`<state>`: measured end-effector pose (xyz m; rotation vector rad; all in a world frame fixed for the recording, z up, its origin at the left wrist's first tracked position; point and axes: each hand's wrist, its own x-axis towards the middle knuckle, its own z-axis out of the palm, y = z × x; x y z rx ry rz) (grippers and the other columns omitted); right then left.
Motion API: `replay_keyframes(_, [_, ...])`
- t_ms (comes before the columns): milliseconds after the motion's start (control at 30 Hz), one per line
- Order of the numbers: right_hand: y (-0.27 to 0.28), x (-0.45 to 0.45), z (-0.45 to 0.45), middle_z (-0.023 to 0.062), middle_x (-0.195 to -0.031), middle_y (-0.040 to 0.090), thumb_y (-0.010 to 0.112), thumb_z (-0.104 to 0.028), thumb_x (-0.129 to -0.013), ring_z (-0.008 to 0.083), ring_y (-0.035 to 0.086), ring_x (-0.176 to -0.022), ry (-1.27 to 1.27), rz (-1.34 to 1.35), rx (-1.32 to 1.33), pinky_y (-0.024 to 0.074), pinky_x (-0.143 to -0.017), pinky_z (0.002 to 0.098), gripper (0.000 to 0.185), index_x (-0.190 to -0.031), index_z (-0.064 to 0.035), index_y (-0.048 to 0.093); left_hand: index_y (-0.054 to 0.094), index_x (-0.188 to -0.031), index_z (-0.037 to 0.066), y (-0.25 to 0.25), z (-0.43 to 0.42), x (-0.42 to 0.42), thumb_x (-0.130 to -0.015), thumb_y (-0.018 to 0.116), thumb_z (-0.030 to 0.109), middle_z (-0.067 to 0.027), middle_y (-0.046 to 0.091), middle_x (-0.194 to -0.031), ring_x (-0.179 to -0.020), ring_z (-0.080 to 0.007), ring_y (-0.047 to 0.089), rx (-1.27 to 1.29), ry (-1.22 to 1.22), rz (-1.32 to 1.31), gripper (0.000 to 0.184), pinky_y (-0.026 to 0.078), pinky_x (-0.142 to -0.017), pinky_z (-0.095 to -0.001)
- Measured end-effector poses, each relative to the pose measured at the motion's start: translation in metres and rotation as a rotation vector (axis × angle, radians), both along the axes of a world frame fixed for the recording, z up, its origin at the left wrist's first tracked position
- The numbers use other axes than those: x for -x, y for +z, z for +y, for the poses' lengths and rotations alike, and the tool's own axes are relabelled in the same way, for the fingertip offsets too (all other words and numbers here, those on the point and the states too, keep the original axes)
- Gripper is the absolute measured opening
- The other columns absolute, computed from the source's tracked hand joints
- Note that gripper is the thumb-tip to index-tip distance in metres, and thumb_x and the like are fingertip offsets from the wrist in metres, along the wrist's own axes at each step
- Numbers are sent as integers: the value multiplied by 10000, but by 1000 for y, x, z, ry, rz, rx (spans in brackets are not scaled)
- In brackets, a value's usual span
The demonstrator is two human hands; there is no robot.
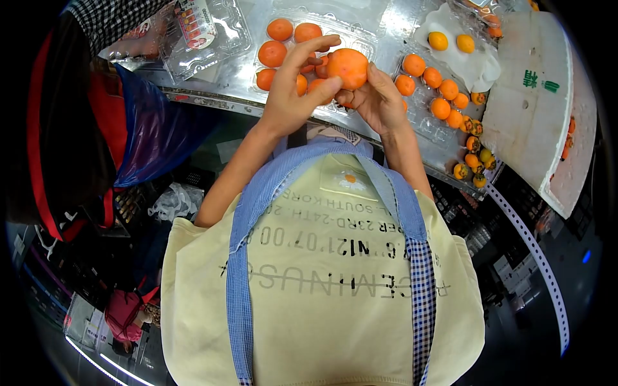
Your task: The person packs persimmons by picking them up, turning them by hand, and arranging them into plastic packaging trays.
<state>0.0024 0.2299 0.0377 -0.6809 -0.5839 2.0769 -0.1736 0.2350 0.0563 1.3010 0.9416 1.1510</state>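
Persimmon, 1, large, smooth, orange: raised over the near right part of the clear plastic fruit tray, held between 2 bare hands.

Left hand: over the near edge of the fruit tray; thumb and fingers spread apart, thumb tip against the persimmon's left side, forefinger stretched out above.

Right hand: at the near right corner of the fruit tray; thumb clamped to the persimmon's right side, fingers curled below.

Tray persimmons: orange, set in the fruit tray; some hidden by the hands, full count cannot be told.

Metal surface: silver, beneath the fruit tray.

Clamshell packs: clear plastic, left of the fruit tray; printed label on 1.

Smaller orange fruits: grouped in clear plastic, right of the fruit tray.

Yellow-orange fruits, 2: on a white sheet, farther right of the fruit tray.

Fruits with dark calyxes: clustered right of the fruit tray, nearer the wearer.

White foam box, green characters: far right of the fruit tray.

Blue plastic bag: left of the fruit tray, nearer the wearer.

Cream printed apron, blue checked straps: on the near side of the fruit tray.
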Motion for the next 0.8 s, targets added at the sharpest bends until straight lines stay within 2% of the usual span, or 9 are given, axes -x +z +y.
replay_keyframes(33, [-2, -1, 0, 164, -1097, 574, 425, -393, -952, 215, 587, -942, 15, 7, -14, 495, -782, 322, 527, -1206, 67, 469, 528, -1218, 47, -2, 0, -1, -806, 656, 159, -85, 525, -1147, -1043, -189, 488, 41, 6, -91, 446, 405, -918, -328])
replay_keyframes(133, [-1, -1, 0, 167, -1067, 587, 423, -402, -952, 220, 596, -921, 20, -2, -32, 501, -774, 325, 531, -1185, 71, 485, 540, -1196, 26, -3, -1, -1, -867, 589, 140, -85, 542, -1106, -1006, -165, 508, 69, -2, -21, 352, 437, -865, -300])
replay_keyframes(233, [-1, 1, -1, 168, -1036, 600, 432, -398, -951, 223, 605, -907, 21, 9, -46, 505, -769, 330, 524, -1163, 76, 504, 548, -1177, 12, 1, -2, -6, -885, 567, 121, -76, 559, -1026, -896, -128, 546, 194, -21, -100, 311, 471, -747, -243])
replay_keyframes(333, [-2, 2, -1, 169, -1027, 601, 432, -393, -951, 225, 604, -903, 14, 8, -36, 502, -774, 335, 519, -1155, 78, 506, 495, -1235, -8, 2, -1, -3, -919, 532, 142, -101, 581, -1139, -1021, -157, 564, 237, -86, -86, 352, 448, -882, -278])
replay_keyframes(633, [-1, -1, -1, 159, -984, 603, 452, -419, -930, 206, 593, -857, 83, -53, -109, 482, -755, 317, 516, -1106, 59, 532, 538, -1151, -7, 3, -1, -2, -919, 550, 161, -92, 611, -1058, -922, -144, 595, 176, -87, 15, 286, 479, -794, -260])
replay_keyframes(733, [2, 1, -3, 154, -983, 603, 448, -421, -929, 209, 588, -841, 88, -11, -85, 473, -741, 316, 517, -1114, 56, 530, 611, -1039, 0, 2, 1, -3, -905, 566, 153, -71, 622, -911, -811, -109, 595, 275, -38, -147, 209, 477, -745, -235])
replay_keyframes(800, [3, 3, -5, 151, -987, 603, 445, -417, -929, 213, 586, -832, 76, 24, -47, 471, -735, 318, 515, -1125, 52, 525, 617, -1022, -8, 5, 1, -2, -917, 553, 164, -72, 628, -903, -828, -112, 600, 297, -27, -171, 211, 480, -751, -238])
